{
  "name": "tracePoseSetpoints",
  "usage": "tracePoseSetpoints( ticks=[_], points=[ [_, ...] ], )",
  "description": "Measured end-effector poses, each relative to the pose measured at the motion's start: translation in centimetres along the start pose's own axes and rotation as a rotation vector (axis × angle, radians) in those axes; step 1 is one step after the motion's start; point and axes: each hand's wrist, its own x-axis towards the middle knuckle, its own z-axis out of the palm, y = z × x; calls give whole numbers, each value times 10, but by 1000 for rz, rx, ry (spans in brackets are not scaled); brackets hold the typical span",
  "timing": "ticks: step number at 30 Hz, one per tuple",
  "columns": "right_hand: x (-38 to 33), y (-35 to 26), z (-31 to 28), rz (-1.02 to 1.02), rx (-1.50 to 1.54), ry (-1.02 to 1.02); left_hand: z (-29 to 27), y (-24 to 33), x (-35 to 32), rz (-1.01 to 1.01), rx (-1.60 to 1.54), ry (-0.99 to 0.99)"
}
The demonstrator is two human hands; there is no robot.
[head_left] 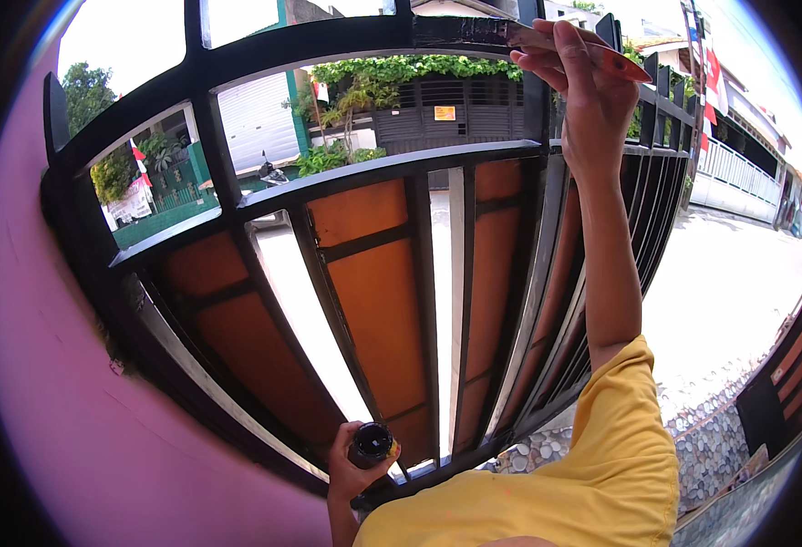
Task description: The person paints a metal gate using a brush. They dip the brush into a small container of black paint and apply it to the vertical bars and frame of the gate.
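Raised high at the upper right, my right hand (585,87) grips the red-brown handle of a paintbrush (618,62). The brush's dark, paint-coated bristles lie against the upper rail of a black metal gate (328,41), near one of its uprights. Low in front of my body, my left hand (353,462) is wrapped round a small can of black paint (372,443), its open top facing up. Dark glossy paint shows inside the can. Orange-brown panels (373,314) fill parts of the gate between its black bars.
A pink wall (63,365) runs along the left, close to the gate's end. Beyond the gate lie a bright street (720,273), a dark house gate (410,118) under green plants and a parked motorbike (271,170). Pebbled paving (715,456) is at the lower right.
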Motion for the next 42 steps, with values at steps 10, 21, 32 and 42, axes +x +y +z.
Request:
tracePoseSetpoints(
  ticks=[10, 21, 32, 42],
  points=[
    [15, -22, -17, -359, -987, -16, -22, 1, -9, -15, 54, 13],
    [23, -5, 62, -76, 139, -101, -12, -4, 0, 45, 40, -18],
    [-7, -3, -65, -221, -625, 245, -10, -8, -1, -4, 74, -38],
    [-92, -49, -67, 79, -204, 203, 15, -7, 3, -61, 63, -18]
  ],
)
